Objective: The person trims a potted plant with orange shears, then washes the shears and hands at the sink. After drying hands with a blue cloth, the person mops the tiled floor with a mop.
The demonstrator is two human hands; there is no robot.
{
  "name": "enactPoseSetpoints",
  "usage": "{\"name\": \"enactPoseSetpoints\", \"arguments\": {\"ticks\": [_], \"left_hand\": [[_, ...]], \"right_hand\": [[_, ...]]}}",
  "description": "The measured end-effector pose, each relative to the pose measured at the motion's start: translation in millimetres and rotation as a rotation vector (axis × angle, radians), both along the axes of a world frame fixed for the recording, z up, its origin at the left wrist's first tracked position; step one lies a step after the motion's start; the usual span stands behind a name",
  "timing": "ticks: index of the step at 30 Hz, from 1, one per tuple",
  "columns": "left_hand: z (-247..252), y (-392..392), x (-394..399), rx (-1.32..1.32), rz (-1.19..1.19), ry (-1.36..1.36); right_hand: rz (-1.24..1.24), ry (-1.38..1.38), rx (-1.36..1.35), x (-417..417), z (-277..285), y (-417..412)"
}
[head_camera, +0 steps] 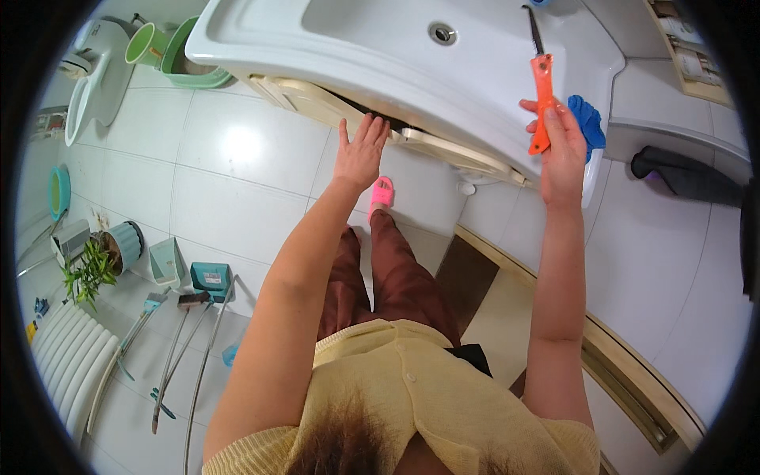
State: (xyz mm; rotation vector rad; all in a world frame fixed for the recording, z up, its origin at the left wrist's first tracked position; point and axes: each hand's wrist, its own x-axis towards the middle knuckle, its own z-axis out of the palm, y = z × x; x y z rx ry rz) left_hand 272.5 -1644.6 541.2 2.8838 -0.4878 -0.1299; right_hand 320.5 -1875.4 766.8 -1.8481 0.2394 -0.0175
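Observation:
My right hand (561, 139) grips a hooked hand tool (541, 89) by its orange handle, over the right end of a white ceramic washbasin (380, 62). Its thin dark shaft ends in a small hook and points away from me. A blue cloth (586, 124) hangs over the basin's rim beside that hand. My left hand (363, 148) has its fingers spread at the top edge of the left cream cabinet door (309, 95). Whether the fingertips touch the door, I cannot tell. Both this door and the right cabinet door (463, 155) stand ajar, with a dark gap between them.
A toilet (98, 77), a green bucket (145, 46) and a green basin (184, 65) stand at left. Dustpans (211, 279), long-handled brushes, a potted plant (122, 246) and a white radiator (77, 362) line the lower left. A wooden threshold (499, 252) lies at right.

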Motion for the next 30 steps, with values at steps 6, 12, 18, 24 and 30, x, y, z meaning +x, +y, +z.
{"name": "enactPoseSetpoints", "arguments": {"ticks": [6, 12, 18, 24, 30], "left_hand": [[-3, 27, -64, -0.048, 0.069, 0.035], [-5, 72, -110, -0.038, 0.087, 0.019], [-19, 112, -148, -0.002, 0.149, -0.051], [-30, 116, -149, 0.052, 0.162, -0.174], [-47, 128, -154, -0.091, 0.233, -0.296]], "right_hand": [[0.060, 0.170, 0.045, -8, -7, 19], [0.416, 0.477, 0.207, -64, -44, 72], [0.406, 0.875, 0.399, -92, -162, 86], [0.344, 0.943, 0.271, -63, -289, 133], [0.381, 0.755, 0.346, -16, -368, 183]]}}
